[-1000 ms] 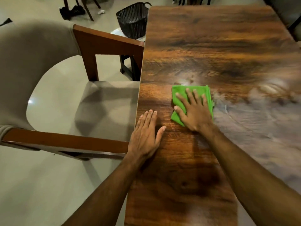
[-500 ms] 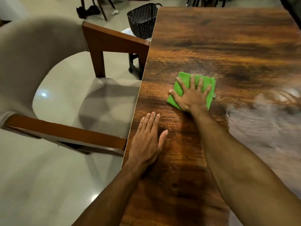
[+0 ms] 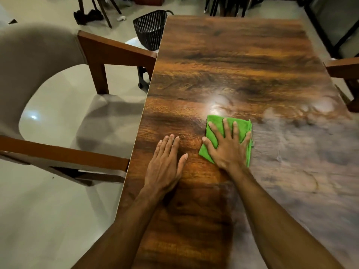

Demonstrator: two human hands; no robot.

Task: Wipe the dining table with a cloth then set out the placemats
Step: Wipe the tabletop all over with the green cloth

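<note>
Pressing the green cloth (image 3: 217, 124) flat onto the table (image 3: 233, 55) with spread right hand (image 3: 228, 149), gripping nothing; resting open left hand (image 3: 165, 164) just beside. Wiping seemingly partway; placemats unseen, yet to lay

Bright green cloth (image 3: 241, 127), folded to a rough rectangle. Lies flat on the glossy, dark wood-grain bench (image 3: 233, 55), toward its near left part. Pinned under the spread fingers of the right hand (image 3: 227, 150), with the edges showing all round. Bench hazy grey right of the cloth, shiny brown elsewhere.
</note>
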